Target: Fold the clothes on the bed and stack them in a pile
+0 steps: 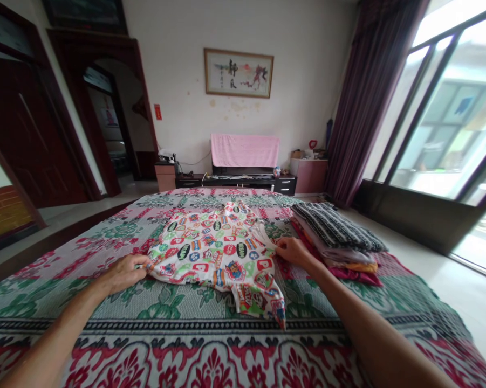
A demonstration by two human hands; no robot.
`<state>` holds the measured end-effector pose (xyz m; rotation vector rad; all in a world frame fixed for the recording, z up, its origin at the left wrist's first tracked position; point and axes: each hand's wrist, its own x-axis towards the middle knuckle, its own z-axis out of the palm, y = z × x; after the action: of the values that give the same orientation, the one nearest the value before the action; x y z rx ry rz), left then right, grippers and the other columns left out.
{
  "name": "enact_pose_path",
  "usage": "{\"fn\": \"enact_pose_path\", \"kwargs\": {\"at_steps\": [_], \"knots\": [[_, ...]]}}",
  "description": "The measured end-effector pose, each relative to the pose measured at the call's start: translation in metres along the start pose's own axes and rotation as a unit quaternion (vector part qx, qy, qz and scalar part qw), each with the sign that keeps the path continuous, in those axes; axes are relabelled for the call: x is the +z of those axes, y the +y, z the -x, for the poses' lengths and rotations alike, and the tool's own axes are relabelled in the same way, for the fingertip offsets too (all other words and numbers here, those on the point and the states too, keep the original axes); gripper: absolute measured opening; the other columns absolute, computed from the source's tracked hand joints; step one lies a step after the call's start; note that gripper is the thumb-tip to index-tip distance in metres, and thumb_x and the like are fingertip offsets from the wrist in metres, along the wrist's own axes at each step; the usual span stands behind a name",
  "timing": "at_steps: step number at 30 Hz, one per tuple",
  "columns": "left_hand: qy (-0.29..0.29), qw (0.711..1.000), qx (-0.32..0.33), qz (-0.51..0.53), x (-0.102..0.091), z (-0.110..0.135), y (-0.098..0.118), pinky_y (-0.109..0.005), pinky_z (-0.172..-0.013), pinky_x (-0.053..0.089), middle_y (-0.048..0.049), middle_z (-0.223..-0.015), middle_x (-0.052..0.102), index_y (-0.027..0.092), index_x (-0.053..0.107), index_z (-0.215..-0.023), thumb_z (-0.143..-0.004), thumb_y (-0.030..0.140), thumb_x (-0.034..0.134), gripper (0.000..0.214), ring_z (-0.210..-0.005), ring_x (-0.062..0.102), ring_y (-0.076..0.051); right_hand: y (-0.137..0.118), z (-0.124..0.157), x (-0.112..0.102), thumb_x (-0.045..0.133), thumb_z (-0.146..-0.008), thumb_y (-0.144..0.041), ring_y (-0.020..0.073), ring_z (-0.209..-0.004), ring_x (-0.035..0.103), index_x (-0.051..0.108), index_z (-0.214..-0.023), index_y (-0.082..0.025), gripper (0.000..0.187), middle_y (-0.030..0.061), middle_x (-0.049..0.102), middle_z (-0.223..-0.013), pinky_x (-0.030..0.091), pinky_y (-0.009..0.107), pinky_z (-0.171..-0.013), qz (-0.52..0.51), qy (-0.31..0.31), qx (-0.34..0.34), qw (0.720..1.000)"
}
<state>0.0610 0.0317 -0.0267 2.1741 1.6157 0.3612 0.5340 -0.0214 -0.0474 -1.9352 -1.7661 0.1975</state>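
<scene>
A small white garment (216, 249) printed with bright cartoon badges lies spread on a bed covered by a red, green and white flowered spread (165, 323). My left hand (125, 272) pinches the garment's left edge with closed fingers. My right hand (293, 251) grips its right edge, fingers curled on the cloth. One corner of the garment trails toward me, near the bed's front.
A pile of folded clothes (335, 234), topped by a black-and-white striped piece, sits on the bed right of my right hand. Beyond the bed stand a low dark cabinet (234, 182) with a pink towel over it, a doorway at left and glass doors at right.
</scene>
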Motion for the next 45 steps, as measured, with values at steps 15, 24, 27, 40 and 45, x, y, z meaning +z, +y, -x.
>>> {"fn": "enact_pose_path", "kwargs": {"at_steps": [15,24,27,40,45], "knots": [[-0.028,0.998,0.019,0.055,-0.004,0.001,-0.009,-0.025,-0.069,0.044,-0.0006,-0.081,0.068,0.018,0.069,-0.087,-0.057,0.026,0.048,0.037,-0.082,0.061,-0.023,-0.054,0.056,-0.052,0.077,-0.051,-0.024,0.0299,-0.128,0.034,0.056,-0.124,-0.023,0.076,0.0105,0.041,-0.137,0.032,0.041,-0.103,0.041,-0.262,-0.256,0.930],[-0.096,0.988,-0.030,0.121,-0.022,-0.010,-0.002,-0.023,-0.049,0.037,0.0028,-0.051,0.056,0.019,0.070,-0.074,-0.056,0.031,0.054,0.027,-0.052,0.052,-0.015,-0.074,0.043,-0.055,0.047,-0.063,-0.001,0.0153,-0.082,0.061,0.071,-0.091,-0.020,0.042,0.0015,0.071,-0.088,0.046,0.027,-0.080,-0.056,-0.305,-0.232,0.922],[-0.042,0.987,-0.053,0.147,-0.031,-0.026,0.007,-0.022,-0.044,0.032,0.0048,-0.043,0.050,0.017,0.070,-0.087,-0.056,0.035,0.058,0.037,-0.044,0.046,-0.012,-0.074,0.002,-0.055,0.053,-0.064,-0.009,0.0145,-0.071,0.061,0.070,-0.084,-0.019,0.028,0.0003,0.070,-0.078,0.048,0.027,-0.071,-0.170,-0.309,-0.142,0.925],[0.169,0.964,-0.138,0.154,-0.004,-0.030,0.001,-0.024,-0.051,0.040,-0.0029,-0.067,0.065,0.011,0.058,-0.124,-0.066,0.059,0.058,0.075,-0.056,0.058,-0.017,-0.022,-0.027,-0.004,0.063,-0.071,-0.052,0.0090,-0.048,0.046,0.056,-0.112,-0.015,0.055,-0.0045,0.053,-0.056,0.033,0.021,-0.045,-0.250,-0.085,0.074,0.962],[0.106,0.970,-0.081,0.201,0.002,-0.031,-0.011,-0.022,-0.048,0.036,0.0018,-0.063,0.063,0.010,0.050,-0.131,-0.063,0.040,0.060,0.075,-0.050,0.051,-0.012,-0.012,-0.023,-0.003,0.065,-0.069,-0.038,0.0072,-0.050,0.041,0.058,-0.111,-0.015,0.049,-0.0051,0.051,-0.060,0.029,0.020,-0.045,-0.198,-0.115,0.011,0.973]]}}
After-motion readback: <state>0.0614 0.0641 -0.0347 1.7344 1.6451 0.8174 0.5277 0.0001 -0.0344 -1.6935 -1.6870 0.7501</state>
